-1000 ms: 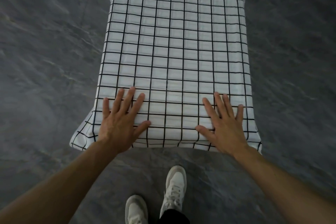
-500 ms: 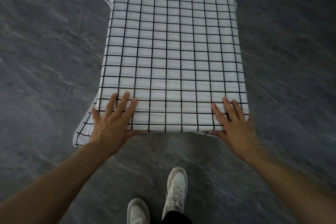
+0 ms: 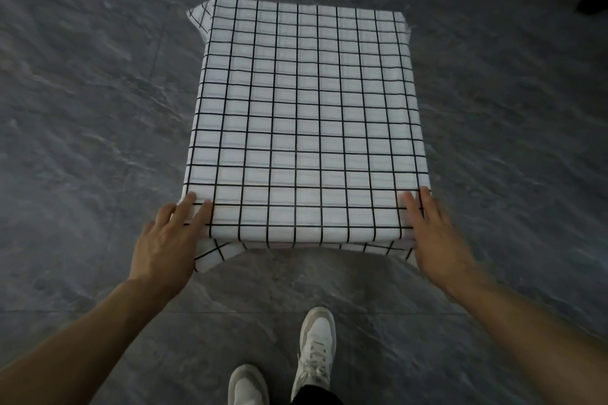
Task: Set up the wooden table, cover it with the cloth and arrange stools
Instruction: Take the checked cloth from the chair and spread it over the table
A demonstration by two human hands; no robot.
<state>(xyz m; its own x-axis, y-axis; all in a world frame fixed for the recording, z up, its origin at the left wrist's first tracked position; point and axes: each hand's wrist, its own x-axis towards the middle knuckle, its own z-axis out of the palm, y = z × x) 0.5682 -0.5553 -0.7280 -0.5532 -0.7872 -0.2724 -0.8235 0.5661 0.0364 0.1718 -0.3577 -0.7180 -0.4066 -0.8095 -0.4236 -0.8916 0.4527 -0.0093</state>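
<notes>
A white cloth with a black grid (image 3: 306,115) covers the whole table top and hangs over its edges; the wood beneath is hidden. My left hand (image 3: 166,240) lies with straight fingers on the cloth at the near left corner. At the near right corner my right hand (image 3: 434,233) rests flat against the cloth's edge, fingers straight. A loose flap of cloth (image 3: 214,255) hangs below the near left corner. No stools are in view.
Dark grey stone floor (image 3: 82,108) surrounds the table on all sides. My white shoes (image 3: 312,345) stand just in front of the near edge. Some blurred items and a dark shoe (image 3: 592,0) lie at the far right.
Both hands slid back toward me and outward, from the cloth's top to its near corners. The camera view pulled back, so the table sits farther off.
</notes>
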